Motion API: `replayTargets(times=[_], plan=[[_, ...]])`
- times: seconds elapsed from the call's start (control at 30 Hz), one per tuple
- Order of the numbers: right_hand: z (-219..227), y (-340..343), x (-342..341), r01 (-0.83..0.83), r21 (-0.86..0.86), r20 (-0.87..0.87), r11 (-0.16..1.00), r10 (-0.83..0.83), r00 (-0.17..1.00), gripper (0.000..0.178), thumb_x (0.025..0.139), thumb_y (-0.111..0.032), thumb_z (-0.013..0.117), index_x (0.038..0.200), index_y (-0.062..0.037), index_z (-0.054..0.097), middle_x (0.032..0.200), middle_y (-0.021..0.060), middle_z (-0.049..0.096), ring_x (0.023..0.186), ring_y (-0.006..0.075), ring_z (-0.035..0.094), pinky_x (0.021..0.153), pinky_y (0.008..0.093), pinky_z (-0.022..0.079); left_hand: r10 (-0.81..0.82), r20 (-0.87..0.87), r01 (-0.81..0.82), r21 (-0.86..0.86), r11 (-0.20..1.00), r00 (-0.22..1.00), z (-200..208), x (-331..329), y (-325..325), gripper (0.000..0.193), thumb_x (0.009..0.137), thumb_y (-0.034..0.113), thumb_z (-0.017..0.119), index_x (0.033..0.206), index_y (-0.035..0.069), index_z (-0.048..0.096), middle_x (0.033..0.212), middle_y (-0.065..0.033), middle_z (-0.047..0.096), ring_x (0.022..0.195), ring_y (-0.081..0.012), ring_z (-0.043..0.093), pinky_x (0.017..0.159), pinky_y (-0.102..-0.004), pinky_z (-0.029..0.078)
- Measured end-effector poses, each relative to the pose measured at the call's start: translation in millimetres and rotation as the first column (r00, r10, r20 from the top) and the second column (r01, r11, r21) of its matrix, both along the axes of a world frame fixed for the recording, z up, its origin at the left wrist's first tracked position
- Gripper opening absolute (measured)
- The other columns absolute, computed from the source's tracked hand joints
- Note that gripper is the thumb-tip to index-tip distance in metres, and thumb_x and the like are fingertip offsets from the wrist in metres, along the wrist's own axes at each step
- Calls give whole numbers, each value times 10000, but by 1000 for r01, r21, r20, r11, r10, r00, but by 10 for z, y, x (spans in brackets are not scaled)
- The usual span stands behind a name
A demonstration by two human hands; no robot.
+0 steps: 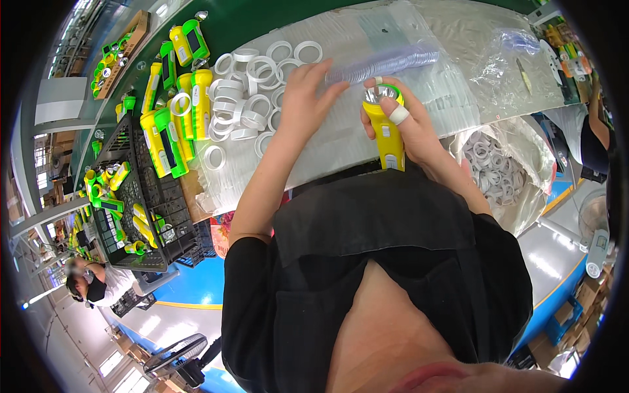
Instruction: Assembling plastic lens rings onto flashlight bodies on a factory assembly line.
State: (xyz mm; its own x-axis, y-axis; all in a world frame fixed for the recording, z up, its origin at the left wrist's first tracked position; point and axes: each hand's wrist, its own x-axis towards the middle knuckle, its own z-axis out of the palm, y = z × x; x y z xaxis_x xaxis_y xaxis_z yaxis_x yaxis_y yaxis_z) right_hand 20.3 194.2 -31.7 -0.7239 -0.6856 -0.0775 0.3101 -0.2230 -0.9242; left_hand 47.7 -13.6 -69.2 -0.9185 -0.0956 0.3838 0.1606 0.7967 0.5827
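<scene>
My right hand (419, 131) is closed round a yellow flashlight (386, 134), its silvery reflector head pointing away from me. White tape wraps that hand's thumb and a fingertip. My left hand (306, 98) has thumb and forefinger spread at the left end of a long row of clear round lenses (386, 63); whether the fingertips touch a lens is hard to make out. Loose white rings (261, 69) lie in a heap to the left of my left hand, on a sheet-covered worktop (314, 154).
Several yellow-green flashlights (183, 108) stand and lie at the table's left. Beside them is a black crate (134, 196) with more flashlights. On the right hangs a sack of white rings (491, 167). Clear plastic bags (508, 49) lie far right. Other people are at both sides.
</scene>
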Motion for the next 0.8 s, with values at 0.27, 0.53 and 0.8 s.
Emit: replayTargets(times=[0.27, 0.53, 0.8], plan=[[-1, -62, 59, -117, -14, -71, 993, 115, 991, 388, 959, -305, 581, 1228, -44, 480, 894, 74, 620, 696, 137, 602, 647, 279, 484, -311, -199, 340, 132, 931, 929, 401, 344, 275, 386, 1010, 248, 423, 1283, 32, 591, 1192, -150, 523, 1064, -294, 494, 922, -363, 416], [-23, -150, 116, -207, -68, -75, 976, 202, 977, 388, 964, -292, 570, 1259, -59, 473, 935, 76, 587, 734, 160, 609, 657, 290, 493, -336, -321, 414, 215, 884, 885, 323, 360, 328, 308, 954, 165, 428, 1132, 8, 625, 1152, -142, 578, 1091, -324, 520, 955, -415, 372], [24, -176, -199, -77, -303, -282, 950, -11, 959, 370, 958, -220, 559, 1271, -56, 447, 893, 93, 599, 709, 159, 574, 655, 307, 484, -166, -293, 207, 112, 972, 942, 414, -81, 89, 406, 926, 246, 562, 1292, 72, 537, 1345, -160, 518, 1232, -342, 481, 999, -431, 374]])
